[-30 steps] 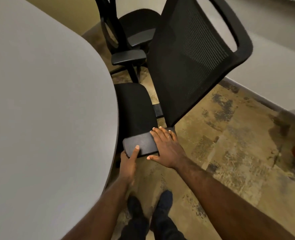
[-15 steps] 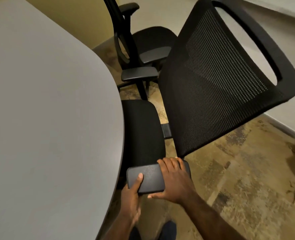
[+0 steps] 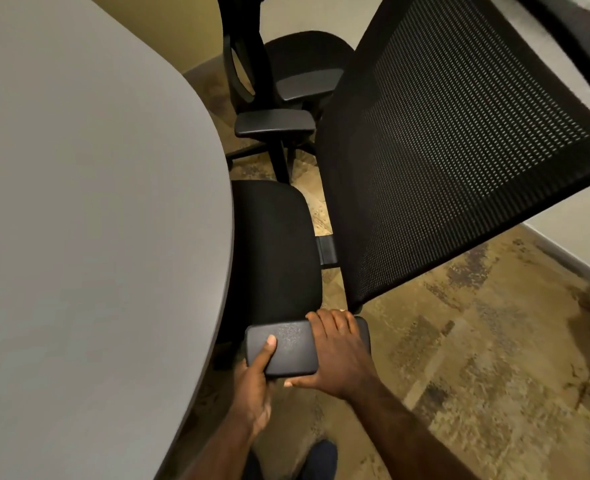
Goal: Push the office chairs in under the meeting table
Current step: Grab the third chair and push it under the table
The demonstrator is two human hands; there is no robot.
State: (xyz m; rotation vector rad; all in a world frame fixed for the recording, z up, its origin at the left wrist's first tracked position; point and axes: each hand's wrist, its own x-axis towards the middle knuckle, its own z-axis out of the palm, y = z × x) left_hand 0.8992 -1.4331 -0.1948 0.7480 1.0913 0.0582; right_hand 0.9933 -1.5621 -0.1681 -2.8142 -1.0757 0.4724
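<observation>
**Near chair partly in; second chair out**

Meeting table (image 3: 89, 220): grey top, curved right edge. Near office chair (image 3: 453, 161): seat front tucked under that edge, mesh back clear. Second chair (image 3: 286, 74), beyond it, appears clear of the table, likely left to do. Armrest (image 3: 286, 348): left hand (image 3: 252, 389) grips from below, thumb on top; right hand (image 3: 338, 355) closed over its rear end.

Near office chair (image 3: 425, 161): black, mesh back, fabric seat (image 3: 276, 251) partly under the grey meeting table (image 3: 96, 220) edge. 2nd black chair (image 3: 286, 81) behind it, beside the table, w/ armrests, not pushed in.
</observation>
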